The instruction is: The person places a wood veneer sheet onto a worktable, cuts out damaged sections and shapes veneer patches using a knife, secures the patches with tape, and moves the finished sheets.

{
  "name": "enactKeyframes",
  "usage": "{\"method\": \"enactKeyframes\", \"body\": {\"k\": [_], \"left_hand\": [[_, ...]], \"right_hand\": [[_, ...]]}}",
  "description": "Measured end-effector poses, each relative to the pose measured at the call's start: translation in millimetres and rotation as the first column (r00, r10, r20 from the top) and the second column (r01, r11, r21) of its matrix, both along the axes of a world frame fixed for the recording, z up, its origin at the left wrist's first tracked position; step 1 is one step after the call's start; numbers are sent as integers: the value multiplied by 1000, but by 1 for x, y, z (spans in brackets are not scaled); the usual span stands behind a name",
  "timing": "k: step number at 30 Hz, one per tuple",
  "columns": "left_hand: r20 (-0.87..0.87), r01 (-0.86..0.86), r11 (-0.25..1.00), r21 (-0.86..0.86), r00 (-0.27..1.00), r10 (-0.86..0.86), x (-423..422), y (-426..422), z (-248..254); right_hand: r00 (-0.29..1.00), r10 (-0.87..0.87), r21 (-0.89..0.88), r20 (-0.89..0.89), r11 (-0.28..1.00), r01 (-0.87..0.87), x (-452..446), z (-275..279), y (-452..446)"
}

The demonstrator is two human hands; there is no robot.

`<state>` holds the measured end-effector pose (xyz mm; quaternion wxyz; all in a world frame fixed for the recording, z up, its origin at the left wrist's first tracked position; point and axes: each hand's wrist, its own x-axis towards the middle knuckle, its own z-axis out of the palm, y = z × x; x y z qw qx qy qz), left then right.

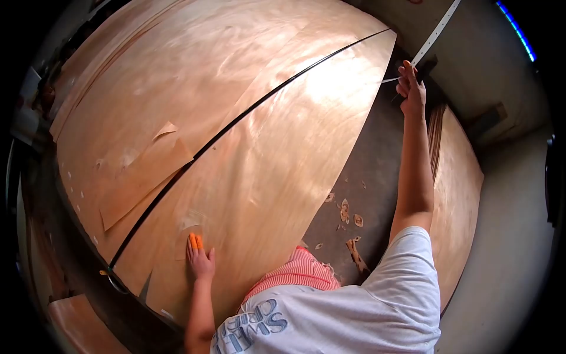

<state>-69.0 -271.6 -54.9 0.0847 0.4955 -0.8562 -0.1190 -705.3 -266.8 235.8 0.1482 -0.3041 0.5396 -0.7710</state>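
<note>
A large stack of thin wood sheets (283,135) fills the view, with a long black strip (236,121) lying across it. My left hand (201,257) rests on the top sheet, orange covers on two of its fingers, near a small patch (187,236) of veneer. Raised beyond the sheet's right edge, my right hand (412,87) has its fingers bent around a white perforated tape (435,36), which runs upward from the fingers. A thin white length also reaches from this hand toward the sheet edge.
Torn veneer pieces (144,180) lie on the left of the sheet. At right stands another stack of sheets (457,171) beside the wall (507,200). Wood scraps (345,210) litter the dark floor (377,171). A yellow-tipped fitting (105,272) sits at the strip's lower end.
</note>
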Motion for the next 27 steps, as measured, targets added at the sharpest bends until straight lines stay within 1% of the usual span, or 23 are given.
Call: {"method": "enactKeyframes", "body": {"k": [3, 6, 7, 8, 11, 13, 16, 17, 20, 21, 24, 27], "left_hand": [[-32, -13, 1000, 28, 999, 13, 0, 0, -1], [-11, 2, 1000, 5, 1000, -2, 3, 0, -7], [-13, 5, 1000, 9, 1000, -5, 2, 0, -7], [-12, 7, 1000, 12, 1000, -7, 3, 0, -6], [-8, 19, 1000, 6, 1000, -19, 5, -1, -6], [-13, 26, 1000, 3, 1000, -26, 5, -1, -5], [-14, 26, 1000, -3, 1000, -26, 8, 0, -4], [-12, 26, 1000, -15, 1000, -26, 8, 0, -6], [-16, 18, 1000, -20, 1000, -18, 5, 0, -4], [-17, 14, 1000, -14, 1000, -14, 5, 0, -3], [-22, 16, 1000, -9, 1000, -16, 5, 1, -3], [-29, 10, 1000, 8, 1000, -10, 4, 1, -2]], "right_hand": [[997, 79, -74, -26, 994, -81, 20, 5, 20], [980, 196, -140, -35, 970, -199, 29, 4, 33], [956, 295, -173, -6, 941, -291, 31, 7, 34], [950, 311, -167, 23, 938, -303, 34, 8, 36], [827, 544, -370, 141, 804, -466, 40, 20, 33], [709, 676, -507, 200, 691, -515, 40, 26, 30], [515, 803, -619, 300, 575, -535, 10, 12, 25], [553, 782, -559, 288, 606, -565, 5, 8, 26], [733, 633, -408, 251, 755, -513, 23, 16, 31], [743, 622, -381, 247, 767, -516, 24, 16, 32], [908, 406, -167, 107, 907, -386, 31, 18, 35], [952, 299, -91, 58, 952, -293, 46, 27, 40]]}}
